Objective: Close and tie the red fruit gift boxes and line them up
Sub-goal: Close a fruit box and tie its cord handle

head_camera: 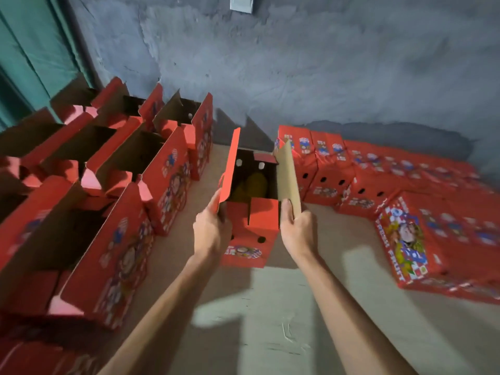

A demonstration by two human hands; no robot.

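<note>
An open red fruit gift box [250, 236] stands on the floor in the middle of the view, yellow fruit [253, 186] showing dimly inside. Both long flaps stand up. My left hand [211, 228] grips the near end of the left flap [230, 169]. The brown inner side of the right flap [288, 174] faces in, and my right hand [297, 228] grips its near end. The near end flap [263, 212] is folded in.
Several open red boxes [113, 201] stand in rows at the left. Closed red boxes [378, 180] lie lined up at the right, reaching back to the grey wall [297, 63]. Bare concrete floor [270, 307] lies between the two groups.
</note>
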